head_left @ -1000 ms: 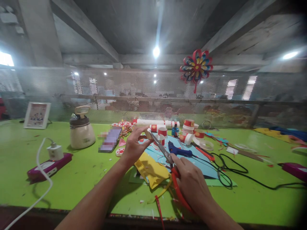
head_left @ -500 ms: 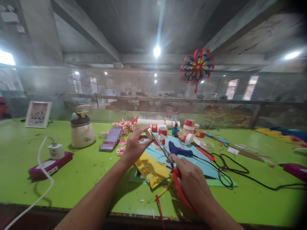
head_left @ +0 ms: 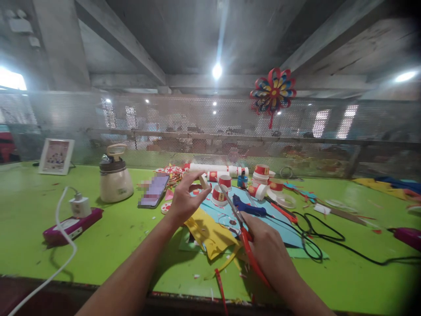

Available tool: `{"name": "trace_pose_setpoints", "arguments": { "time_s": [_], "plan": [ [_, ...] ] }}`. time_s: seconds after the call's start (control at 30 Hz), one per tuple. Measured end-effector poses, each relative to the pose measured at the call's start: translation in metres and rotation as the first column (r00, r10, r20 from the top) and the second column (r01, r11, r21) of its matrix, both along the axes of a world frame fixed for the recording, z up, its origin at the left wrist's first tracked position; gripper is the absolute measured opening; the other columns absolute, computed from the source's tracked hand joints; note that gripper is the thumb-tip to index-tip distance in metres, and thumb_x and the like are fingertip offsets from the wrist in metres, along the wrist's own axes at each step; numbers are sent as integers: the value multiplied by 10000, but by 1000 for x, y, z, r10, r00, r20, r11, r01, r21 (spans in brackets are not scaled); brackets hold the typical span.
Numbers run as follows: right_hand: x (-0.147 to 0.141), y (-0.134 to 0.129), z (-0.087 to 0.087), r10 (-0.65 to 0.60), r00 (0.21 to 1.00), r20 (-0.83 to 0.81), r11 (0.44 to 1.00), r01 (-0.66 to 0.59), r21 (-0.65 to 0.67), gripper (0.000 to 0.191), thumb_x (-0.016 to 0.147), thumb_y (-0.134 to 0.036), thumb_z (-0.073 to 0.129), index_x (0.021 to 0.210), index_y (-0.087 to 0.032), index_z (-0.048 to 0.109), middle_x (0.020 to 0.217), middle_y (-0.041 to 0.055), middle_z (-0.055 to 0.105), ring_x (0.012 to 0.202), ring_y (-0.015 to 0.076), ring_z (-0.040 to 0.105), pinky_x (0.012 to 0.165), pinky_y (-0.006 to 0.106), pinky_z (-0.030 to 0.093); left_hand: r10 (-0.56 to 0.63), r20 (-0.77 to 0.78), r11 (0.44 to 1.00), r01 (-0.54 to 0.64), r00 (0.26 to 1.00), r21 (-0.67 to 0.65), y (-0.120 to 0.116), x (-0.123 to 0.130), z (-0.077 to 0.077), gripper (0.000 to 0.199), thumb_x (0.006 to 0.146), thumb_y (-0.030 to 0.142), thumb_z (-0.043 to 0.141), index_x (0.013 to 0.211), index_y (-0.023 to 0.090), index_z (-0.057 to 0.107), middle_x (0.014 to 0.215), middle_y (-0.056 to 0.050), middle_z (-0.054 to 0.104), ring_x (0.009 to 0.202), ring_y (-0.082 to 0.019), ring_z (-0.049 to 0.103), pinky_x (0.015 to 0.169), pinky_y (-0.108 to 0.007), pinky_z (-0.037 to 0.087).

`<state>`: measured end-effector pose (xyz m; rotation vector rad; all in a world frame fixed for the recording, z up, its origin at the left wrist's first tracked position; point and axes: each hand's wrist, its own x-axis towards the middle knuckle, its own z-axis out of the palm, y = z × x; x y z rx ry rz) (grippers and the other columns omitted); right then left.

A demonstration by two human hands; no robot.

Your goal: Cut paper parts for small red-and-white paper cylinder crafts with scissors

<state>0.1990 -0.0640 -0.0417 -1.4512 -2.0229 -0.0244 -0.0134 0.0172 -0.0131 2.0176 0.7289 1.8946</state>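
My right hand [head_left: 268,241] is closed around the orange handles of a pair of scissors [head_left: 235,210], whose blades point up and to the left. My left hand [head_left: 187,195] pinches a small whitish paper piece [head_left: 203,181] between thumb and fingers; its exact shape is partly hidden. A gap lies between the scissor tips and this piece. Just beyond the blades, red-and-white paper cups [head_left: 219,196] stand on a light blue sheet [head_left: 276,228]. Below my hands lies crumpled yellow material [head_left: 212,235]. A blue glue gun [head_left: 248,207] rests to the right of the blades.
A phone [head_left: 154,191], a beige jug [head_left: 115,182] and a purple power strip [head_left: 73,227] are on the left. An orange-handled cutter [head_left: 283,212] and black cable [head_left: 329,237] lie right. A white tube [head_left: 210,168] lies behind. A paper flower [head_left: 274,92] hangs above.
The scissors have drawn away from the paper piece, down and to the right. My left hand still pinches the piece in about the same place. The view has shifted slightly.
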Motion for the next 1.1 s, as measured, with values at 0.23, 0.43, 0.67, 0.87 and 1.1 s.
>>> {"name": "trace_pose_setpoints", "arguments": {
  "time_s": [0.23,0.43,0.67,0.87,1.1],
  "plan": [
    [6,5,-1,60,990,-129,998,-59,11,445,811,-161,428,1221,-108,592,1043,171,684,1011,311,614,867,433,462,-159,87,970,172,983,-170,-8,0,4,468,753,236,711,1204,207,592,1119,-78,625,930,-175,634,838,-318,524],
    [7,5,4,211,955,-210,977,-212,20,421,840,-252,430,1181,-85,614,896,111,687,819,252,638,725,340,500,-391,228,854,444,892,-272,-17,-1,14,390,756,234,699,1138,194,637,978,-75,696,821,-179,614,723,-297,471],
    [29,-13,13,423,792,-440,806,-551,-217,374,872,-379,568,1211,-229,618,961,61,646,796,197,611,663,291,512,-556,525,558,758,644,-339,-22,-13,22,293,804,355,598,936,123,718,859,-92,682,718,-150,571,639,-254,442],
    [37,-18,26,425,567,-705,542,-784,-303,293,902,-388,584,1165,-271,642,731,17,626,672,163,617,638,289,506,-570,681,290,889,459,-355,-23,-19,19,278,793,373,607,844,123,717,818,-85,715,670,-153,624,621,-266,486],
    [35,-11,25,275,355,-894,344,-904,-253,330,953,-413,495,1134,-195,664,695,2,568,602,113,575,571,230,501,-567,676,274,882,471,-384,-23,-21,20,221,766,347,631,740,136,692,716,-53,699,668,-157,646,575,-243,485]
  ]
}}
